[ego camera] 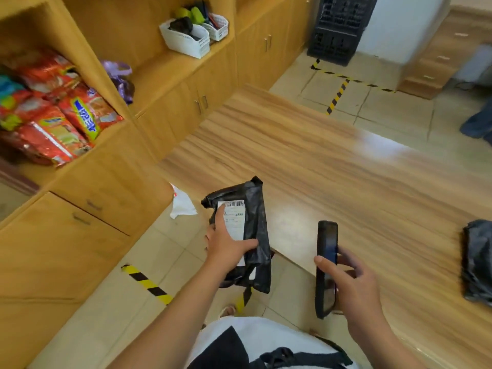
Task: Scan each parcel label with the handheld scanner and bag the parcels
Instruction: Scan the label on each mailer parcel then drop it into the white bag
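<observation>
The left hand (pixel 226 246) gripped a black poly-bag parcel (pixel 257 209), thumb curled over its edge and fingers lying on the white label (pixel 235 218), holding it in the air beside the surface (pixel 346 169). It looked light, soft and slick, its lower end sagging, so a mid-body hold clear of the barcode seemed best. The right hand (pixel 351 283) was wrapped round the handheld scanner (pixel 327 262). A second black parcel (pixel 478 262) lay on the surface, well apart.
</observation>
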`<state>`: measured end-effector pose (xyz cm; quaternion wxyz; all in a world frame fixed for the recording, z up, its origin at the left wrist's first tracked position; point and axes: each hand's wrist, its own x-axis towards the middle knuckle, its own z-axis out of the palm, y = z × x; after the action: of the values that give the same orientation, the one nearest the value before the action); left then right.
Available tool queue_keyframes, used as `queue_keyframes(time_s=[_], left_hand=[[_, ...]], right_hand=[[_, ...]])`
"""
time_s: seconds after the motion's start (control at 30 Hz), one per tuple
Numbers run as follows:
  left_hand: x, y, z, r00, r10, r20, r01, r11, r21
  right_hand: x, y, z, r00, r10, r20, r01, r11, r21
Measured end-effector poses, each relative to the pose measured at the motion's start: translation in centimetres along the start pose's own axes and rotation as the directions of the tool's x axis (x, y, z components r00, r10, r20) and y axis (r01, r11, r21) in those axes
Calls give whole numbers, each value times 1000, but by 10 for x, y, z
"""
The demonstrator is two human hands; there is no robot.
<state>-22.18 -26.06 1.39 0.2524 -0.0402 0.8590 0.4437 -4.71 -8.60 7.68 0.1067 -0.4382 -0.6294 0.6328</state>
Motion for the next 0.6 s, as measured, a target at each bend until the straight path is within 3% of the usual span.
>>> queue_keyframes(time_s=[0.2, 0.4, 0.6], left_hand=[[31, -50, -97, 993, -106, -50, 91, 964, -250], [61, -80, -151, 961, -268, -66, 214, 875, -435], [122, -84, -193, 964, -257, -65, 192, 844, -500]], right_hand=[[-10, -21, 113, 992, -62, 112, 66, 997, -35], [-3, -35, 174, 968, -82, 239, 120, 982, -148], [49, -60, 242, 967, -68, 247, 110, 981, -159]])
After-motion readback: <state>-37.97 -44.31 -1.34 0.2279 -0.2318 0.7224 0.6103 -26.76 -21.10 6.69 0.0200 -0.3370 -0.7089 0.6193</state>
